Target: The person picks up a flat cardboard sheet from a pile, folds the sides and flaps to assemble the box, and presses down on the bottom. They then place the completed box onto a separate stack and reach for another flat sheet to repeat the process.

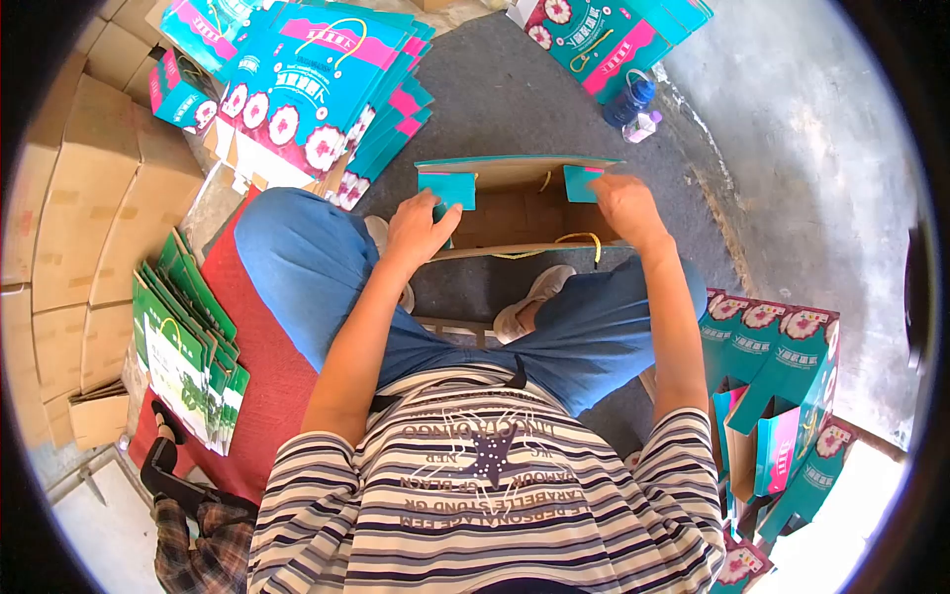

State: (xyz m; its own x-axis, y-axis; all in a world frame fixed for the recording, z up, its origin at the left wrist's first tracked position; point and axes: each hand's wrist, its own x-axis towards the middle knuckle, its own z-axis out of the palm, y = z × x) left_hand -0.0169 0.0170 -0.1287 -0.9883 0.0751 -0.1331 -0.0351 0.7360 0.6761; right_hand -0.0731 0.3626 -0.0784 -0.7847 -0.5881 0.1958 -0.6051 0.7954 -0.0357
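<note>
A half-formed teal gift box (515,203) stands open between my knees, its brown cardboard inside facing me. My left hand (421,230) grips the teal flap at the box's left end. My right hand (623,208) holds the teal flap at its right end. A yellow cord handle (579,240) hangs at the box's near edge. I sit with both legs in blue jeans on either side of the box.
A stack of flat teal and pink box blanks (317,89) lies at far left, more blanks (614,35) at far right beside a blue bottle (630,99). Assembled boxes (782,396) stand at my right. Green bags (183,346) and brown cartons (89,198) line my left.
</note>
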